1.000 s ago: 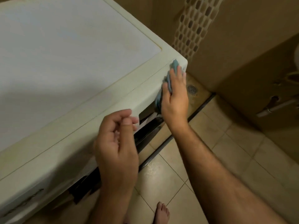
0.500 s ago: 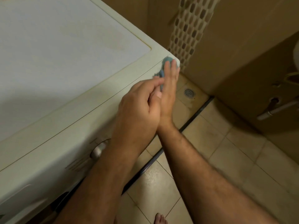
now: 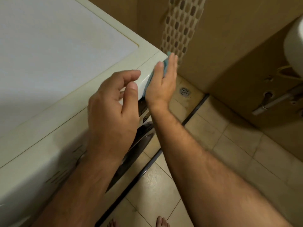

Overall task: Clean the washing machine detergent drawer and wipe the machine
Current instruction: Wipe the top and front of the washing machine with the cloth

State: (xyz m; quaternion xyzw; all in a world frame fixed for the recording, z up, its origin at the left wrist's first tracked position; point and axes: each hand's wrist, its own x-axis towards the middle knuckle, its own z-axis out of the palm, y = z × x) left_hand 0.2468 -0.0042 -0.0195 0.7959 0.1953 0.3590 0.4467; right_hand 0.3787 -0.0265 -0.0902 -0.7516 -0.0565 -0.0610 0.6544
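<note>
Head view, change since half a second ago: our left hand [image 3: 113, 110], which then lay over the right one near the corner, has drawn back along the front edge and now hovers just beside it, so that the right hand shows whole again. Item one, washing machine [image 3: 65, 66]: cream body with a pale top panel, set in the corner of a tiled room; we stand at its front right corner, looking down over the edge. Item two, blue cloth [image 3: 166, 67]: flattened against the upper front face at that corner, only a thin strip of it showing past the fingers. Item three, right hand [image 3: 161, 84]: fingers straight and together, palm pressing the cloth to the panel, we judge so that the whole pad bears on the surface while wiping. Item four, left hand: fingers loosely curled, thumb up, holding nothing, likely kept close to steady us or to take over. Item five, detergent drawer: we cannot tell where it is from here; a dark glossy recess [image 3: 142, 108] shows below the wiped edge. Item six, floor drain [image 3: 184, 91]: in the tile beyond the machine.
</note>
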